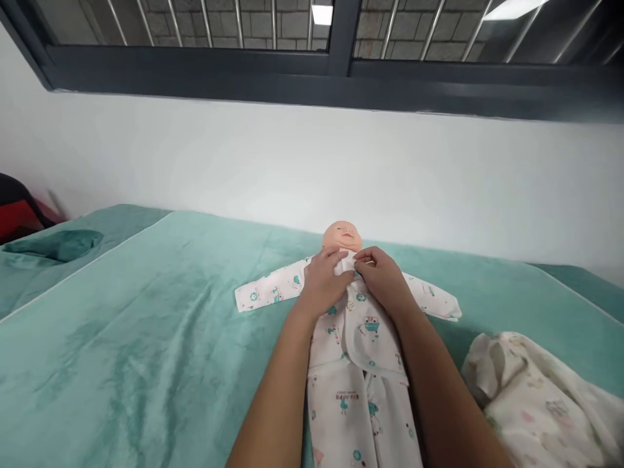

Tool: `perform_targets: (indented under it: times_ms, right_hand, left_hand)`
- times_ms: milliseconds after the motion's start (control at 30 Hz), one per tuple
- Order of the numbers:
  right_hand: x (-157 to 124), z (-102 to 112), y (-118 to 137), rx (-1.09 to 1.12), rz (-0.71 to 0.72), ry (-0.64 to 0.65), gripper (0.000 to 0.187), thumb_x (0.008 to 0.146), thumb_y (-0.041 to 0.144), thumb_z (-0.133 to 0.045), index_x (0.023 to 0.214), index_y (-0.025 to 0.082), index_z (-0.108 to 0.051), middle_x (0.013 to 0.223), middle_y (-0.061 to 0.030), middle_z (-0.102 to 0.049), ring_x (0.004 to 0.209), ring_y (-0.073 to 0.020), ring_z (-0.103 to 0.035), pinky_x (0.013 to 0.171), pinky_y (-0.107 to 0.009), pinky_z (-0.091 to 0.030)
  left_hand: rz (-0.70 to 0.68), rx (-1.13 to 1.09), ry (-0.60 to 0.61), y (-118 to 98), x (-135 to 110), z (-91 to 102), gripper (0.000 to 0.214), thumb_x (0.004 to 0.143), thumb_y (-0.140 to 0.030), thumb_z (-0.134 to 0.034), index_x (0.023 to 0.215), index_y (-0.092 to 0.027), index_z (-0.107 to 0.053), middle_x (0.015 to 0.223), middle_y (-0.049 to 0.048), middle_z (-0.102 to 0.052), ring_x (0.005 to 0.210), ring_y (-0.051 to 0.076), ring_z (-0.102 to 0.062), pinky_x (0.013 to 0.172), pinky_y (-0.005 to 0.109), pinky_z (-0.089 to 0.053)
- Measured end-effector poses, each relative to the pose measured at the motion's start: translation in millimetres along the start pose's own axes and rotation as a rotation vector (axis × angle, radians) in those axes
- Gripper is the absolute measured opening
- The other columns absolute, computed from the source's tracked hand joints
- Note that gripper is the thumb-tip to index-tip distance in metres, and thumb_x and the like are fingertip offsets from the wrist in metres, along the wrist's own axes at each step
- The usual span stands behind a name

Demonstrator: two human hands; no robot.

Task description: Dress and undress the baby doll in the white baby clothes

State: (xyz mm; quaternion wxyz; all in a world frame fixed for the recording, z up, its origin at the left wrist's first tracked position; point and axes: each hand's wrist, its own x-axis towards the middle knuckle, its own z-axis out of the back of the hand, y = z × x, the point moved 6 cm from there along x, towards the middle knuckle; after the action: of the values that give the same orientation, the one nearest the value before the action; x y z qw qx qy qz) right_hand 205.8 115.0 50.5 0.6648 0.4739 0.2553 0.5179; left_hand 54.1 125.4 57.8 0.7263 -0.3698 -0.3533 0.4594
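A baby doll (342, 235) lies on its back, dressed in a white baby shirt (369, 331) with teal and pink prints. Its sleeves are spread out to both sides. My left hand (324, 281) is at the shirt's neckline, fingers bent and thumb toward the middle, gripping the cloth there. Across from it, my right hand (383, 278) pinches the other side of the collar between thumb and fingers. The fastening between the fingertips is too small to make out. White printed baby pants (344, 416) cover the doll's lower part, below the shirt's hem, between my forearms.
A green plush cover (146, 325) spreads beneath the doll. To the right lies a crumpled white printed cloth (546, 396). A white wall (273, 169) with a dark-framed window (195, 71) rises behind. At the far left sits a red and black object (19, 214).
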Motion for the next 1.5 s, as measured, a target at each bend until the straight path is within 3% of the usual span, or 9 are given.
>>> perform_targets:
  times_ms: [200, 400, 567, 733, 900, 1000, 1200, 1333, 1500]
  right_hand:
    - [6.9, 2.7, -6.5, 0.062, -0.020, 0.055, 0.024, 0.070, 0.031, -0.059, 0.092, 0.023, -0.064, 0.080, 0.0014, -0.064, 0.064, -0.0154, -0.054, 0.064, -0.030, -0.042]
    - [6.7, 2.7, -4.1, 0.095, -0.017, 0.019, 0.026, 0.070, 0.035, -0.060, 0.091, 0.021, -0.066, 0.082, -0.0003, -0.065, 0.066, -0.0152, -0.052, 0.062, -0.029, -0.040]
    - [3.1, 1.7, 2.2, 0.100, -0.003, -0.002, 0.023, 0.072, 0.035, -0.061, 0.090, 0.022, -0.066, 0.085, -0.0002, -0.065, 0.076, -0.0171, -0.055, 0.071, -0.031, -0.041]
    - [4.3, 1.1, 2.0, 0.166, 0.028, -0.021, 0.021, 0.071, 0.032, -0.062, 0.089, 0.021, -0.065, 0.085, 0.0002, -0.065, 0.076, -0.0168, -0.056, 0.074, -0.032, -0.042]
    - [5.8, 2.4, -0.1, 0.146, -0.009, -0.038, 0.021, 0.073, 0.034, -0.060, 0.090, 0.022, -0.065, 0.089, -0.0008, -0.067, 0.071, -0.0165, -0.056, 0.069, -0.032, -0.042]
    - [5.8, 3.2, 5.1, 0.035, 0.019, -0.045, 0.021, 0.074, 0.039, -0.062, 0.085, 0.022, -0.064, 0.088, -0.0014, -0.067, 0.076, -0.0181, -0.058, 0.072, -0.033, -0.042]
    - [3.3, -5.4, 13.1, -0.151, 0.049, 0.051, 0.039, 0.071, 0.060, -0.067, 0.081, 0.023, -0.059, 0.084, -0.0008, -0.065, 0.077, -0.0196, -0.057, 0.072, -0.033, -0.041]
    - [2.7, -8.4, 16.5, -0.228, 0.114, 0.050, 0.029, 0.075, 0.051, -0.063, 0.081, 0.024, -0.056, 0.083, -0.0005, -0.063, 0.076, -0.0195, -0.055, 0.071, -0.033, -0.039]
    - [6.9, -8.1, 14.8, -0.169, 0.130, 0.048, 0.016, 0.079, 0.038, -0.055, 0.076, 0.024, -0.061, 0.077, 0.0005, -0.063, 0.074, -0.0190, -0.055, 0.072, -0.033, -0.039]
  left_hand:
    - [-0.057, -0.048, 0.256, -2.3, -14.9, 4.0, 0.084, 0.078, -0.045, -0.074, 0.153, -0.029, -0.039, 0.166, 0.0008, -0.022, 0.155, 0.028, -0.012, 0.127, 0.045, -0.012]
    - [-0.105, -0.067, 0.389, -5.2, -25.1, 10.1, 0.087, 0.074, -0.040, -0.079, 0.151, -0.042, -0.038, 0.168, -0.0058, -0.009, 0.156, 0.030, -0.001, 0.125, 0.052, -0.017]
    - [-0.132, -0.115, 0.317, -2.1, -23.0, 7.8, 0.069, 0.081, -0.033, -0.074, 0.145, -0.039, -0.048, 0.166, -0.0037, -0.019, 0.155, 0.026, -0.013, 0.124, 0.046, -0.021]
    - [-0.160, -0.194, 0.105, -4.2, -16.0, 6.8, 0.057, 0.081, -0.031, -0.074, 0.136, -0.029, -0.059, 0.156, 0.0031, -0.043, 0.147, 0.025, -0.035, 0.122, 0.039, -0.027]
    - [-0.007, -0.356, -0.053, 3.1, -8.6, 11.3, 0.035, 0.095, -0.036, -0.054, 0.126, -0.024, -0.066, 0.138, 0.0036, -0.062, 0.131, 0.023, -0.053, 0.116, 0.037, -0.036]
    - [-0.001, -0.289, -0.110, 7.7, -3.8, 11.7, 0.034, 0.095, -0.028, -0.051, 0.124, -0.022, -0.067, 0.136, 0.0045, -0.063, 0.129, 0.022, -0.055, 0.116, 0.037, -0.037]
    - [-0.140, -0.091, -0.136, 9.3, 1.7, 4.1, 0.039, 0.093, -0.020, -0.044, 0.127, -0.021, -0.064, 0.140, 0.0052, -0.060, 0.133, 0.020, -0.050, 0.119, 0.039, -0.033]
    - [-0.157, -0.060, -0.125, 9.4, 3.5, 2.5, 0.041, 0.092, -0.015, -0.041, 0.125, -0.022, -0.065, 0.141, 0.0035, -0.059, 0.135, 0.018, -0.048, 0.120, 0.037, -0.032]
    - [-0.152, -0.047, -0.106, 5.7, 3.0, 2.9, 0.043, 0.091, -0.014, -0.039, 0.126, -0.021, -0.065, 0.141, 0.0034, -0.059, 0.135, 0.018, -0.048, 0.119, 0.036, -0.032]
